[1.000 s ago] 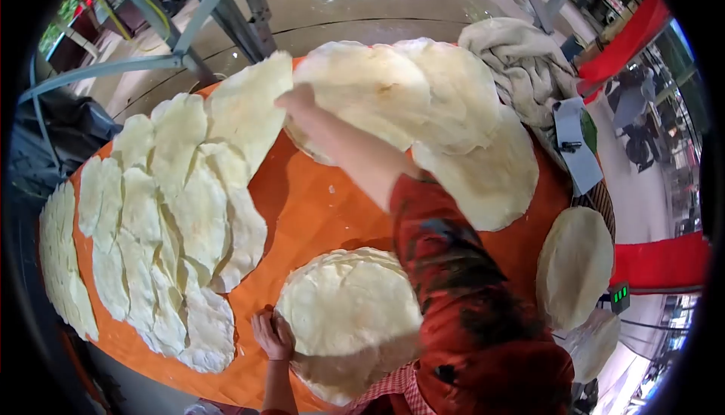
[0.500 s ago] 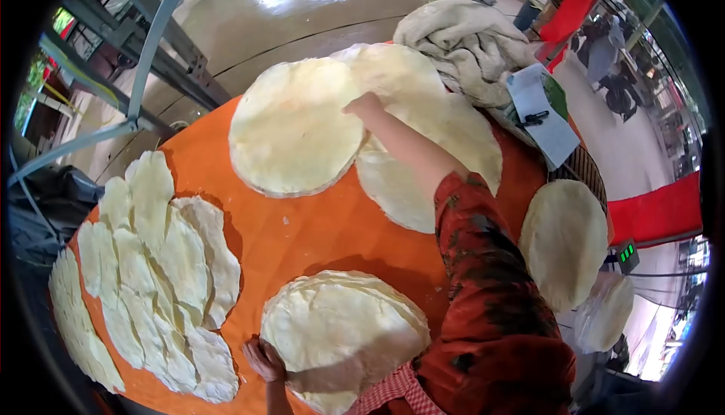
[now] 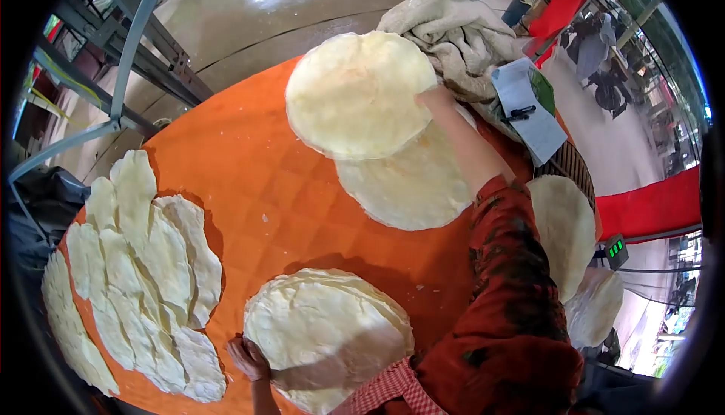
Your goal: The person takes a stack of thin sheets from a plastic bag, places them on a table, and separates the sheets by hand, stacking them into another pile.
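My right hand [image 3: 436, 101] pinches the right edge of a large, thin round flatbread [image 3: 359, 94] at the far side of the table. This sheet overlaps another round flatbread [image 3: 408, 188] beneath it. Close to me, a thick stack of round flatbreads [image 3: 325, 332] lies with a shadow across its top. My left hand [image 3: 249, 358] rests at the left edge of that stack, fingers spread and lying flat. More overlapping flatbread sheets [image 3: 147, 279] cover the left side of the table.
An orange cloth [image 3: 249, 188] covers the round table. A crumpled pale cloth [image 3: 453, 37] lies at the far right beside a paper sheet with a pen [image 3: 521, 113]. More flatbread [image 3: 563, 234] lies at the right, by a small device with green lights [image 3: 615, 251]. Metal posts [image 3: 136, 37] stand at the left.
My right hand has moved right, and the flatbread it holds has slid right and away, over the other sheets. More orange cloth shows where it was. My left hand stays by the stack.
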The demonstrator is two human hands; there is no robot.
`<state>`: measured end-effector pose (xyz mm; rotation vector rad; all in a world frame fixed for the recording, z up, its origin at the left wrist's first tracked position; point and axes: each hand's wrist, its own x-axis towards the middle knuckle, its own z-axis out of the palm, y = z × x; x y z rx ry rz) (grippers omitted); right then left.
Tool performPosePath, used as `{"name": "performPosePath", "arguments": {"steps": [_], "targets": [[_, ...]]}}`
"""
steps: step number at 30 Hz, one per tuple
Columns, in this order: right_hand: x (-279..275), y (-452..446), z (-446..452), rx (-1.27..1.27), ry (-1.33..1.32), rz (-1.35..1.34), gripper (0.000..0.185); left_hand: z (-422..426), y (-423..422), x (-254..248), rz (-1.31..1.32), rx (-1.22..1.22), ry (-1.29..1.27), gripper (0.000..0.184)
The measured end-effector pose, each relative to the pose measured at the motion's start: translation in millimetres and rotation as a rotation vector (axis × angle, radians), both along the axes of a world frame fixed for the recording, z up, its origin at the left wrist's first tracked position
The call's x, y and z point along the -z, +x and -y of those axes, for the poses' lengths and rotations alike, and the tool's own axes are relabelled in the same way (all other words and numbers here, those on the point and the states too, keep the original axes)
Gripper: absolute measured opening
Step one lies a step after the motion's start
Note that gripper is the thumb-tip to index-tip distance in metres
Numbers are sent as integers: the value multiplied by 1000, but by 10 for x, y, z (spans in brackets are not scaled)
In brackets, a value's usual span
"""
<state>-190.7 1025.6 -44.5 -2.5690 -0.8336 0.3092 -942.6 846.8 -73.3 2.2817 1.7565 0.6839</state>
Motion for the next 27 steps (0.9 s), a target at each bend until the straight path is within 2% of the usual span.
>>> {"name": "performPosePath", "arguments": {"steps": [3,7,8,10,12,14,16,17,18,21,24,26,27], "targets": [[133,37,-56,78,80,-200,49,4,29,-15,9,-16,3,25],[33,97,-277,125,611,-874,48,-6,-13,23,22,-6,36,23],[-87,75,-240,69,719,-956,48,-19,-47,79,27,-6,48,22],[-1176,-642,238,-189,850,-871,42,26,-84,98,12,-4,-19,20],[-1176,-317,483,-154,779,-1083,35,25,-55,61,15,-6,-41,19],[-1111,-159,1137,-99,732,-1096,33,17,-71,74,35,3,-46,20],[-315,372,1657,-84,579,-808,35,13,-73,94,40,3,-50,21],[-94,289,1864,-50,555,-789,37,19,-80,68,36,7,-48,21],[72,192,2062,-11,533,-772,39,25,-71,32,32,16,-40,21],[389,225,2167,158,304,-476,47,-4,-9,-27,17,48,-5,21],[227,326,2194,172,509,-1026,51,11,1,22,29,5,-10,15],[178,489,2076,35,424,-1249,52,38,-65,18,31,-49,-74,14],[-107,256,1939,39,339,-1180,50,36,-80,27,22,-17,8,15]]}}
